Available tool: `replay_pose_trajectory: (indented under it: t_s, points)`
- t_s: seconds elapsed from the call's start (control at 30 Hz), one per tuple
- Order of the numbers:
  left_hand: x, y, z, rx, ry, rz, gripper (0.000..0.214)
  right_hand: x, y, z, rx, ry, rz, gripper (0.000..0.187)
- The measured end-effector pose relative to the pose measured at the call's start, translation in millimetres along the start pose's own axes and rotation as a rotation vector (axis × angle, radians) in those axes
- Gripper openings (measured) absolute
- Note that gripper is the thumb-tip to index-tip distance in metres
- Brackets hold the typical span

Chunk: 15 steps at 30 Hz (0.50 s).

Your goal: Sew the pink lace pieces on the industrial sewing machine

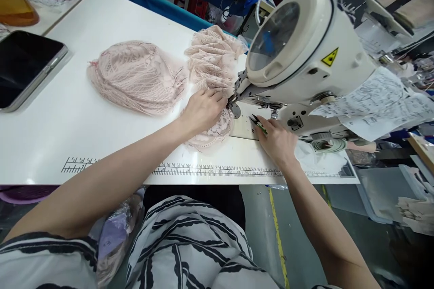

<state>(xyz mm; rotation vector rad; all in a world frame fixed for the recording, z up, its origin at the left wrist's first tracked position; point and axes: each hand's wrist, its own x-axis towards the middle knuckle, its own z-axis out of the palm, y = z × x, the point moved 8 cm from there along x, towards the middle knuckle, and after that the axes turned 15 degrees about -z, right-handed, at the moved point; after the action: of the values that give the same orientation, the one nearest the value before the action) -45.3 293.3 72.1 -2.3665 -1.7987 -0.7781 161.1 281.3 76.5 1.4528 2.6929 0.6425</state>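
Observation:
My left hand [204,109] rests on a pink lace piece [217,130] just left of the sewing machine's needle area, its fingers bent over the fabric. Dark-tipped thread snips with a green part [259,125] are in my right hand [277,140], which is closed around them on the machine bed. The sewing machine [291,45] stands between and beyond my hands, its presser foot close to my left fingertips. Behind my left hand lies a gathered heap of pink lace [214,56]. A stack of pink lace cups [137,76] lies further left.
On the white table [84,140] a phone [27,67] lies at the far left. A printed ruler [203,170] runs along the front edge. Papers [383,104] hang on the machine's right side, above a roll of pale tape [328,144].

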Motion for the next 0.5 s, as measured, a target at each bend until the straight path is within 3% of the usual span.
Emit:
replay_pose_trajectory:
  t_s: [0.1, 0.2, 0.37, 0.5]
  points:
    - [-0.4, 6.7, -6.2, 0.061, 0.019, 0.048, 0.024, 6.8, -3.4, -4.2, 0.043, 0.081, -0.103, 0.036]
    - [1.0, 15.1, -15.3, 0.095, 0.004, 0.105, 0.023, 20.2, -23.7, -9.2, 0.205, 0.145, -0.310, 0.033]
    - [6.0, 23.2, -47.1, 0.058, -0.007, 0.128, 0.022, 34.4, -57.7, -20.7, 0.481, 0.317, -0.660, 0.025]
    - [-28.2, 39.3, -69.1, 0.031, -0.044, 0.423, 0.026, 36.5, -61.5, -16.4, 0.501, 0.391, -0.745, 0.023]
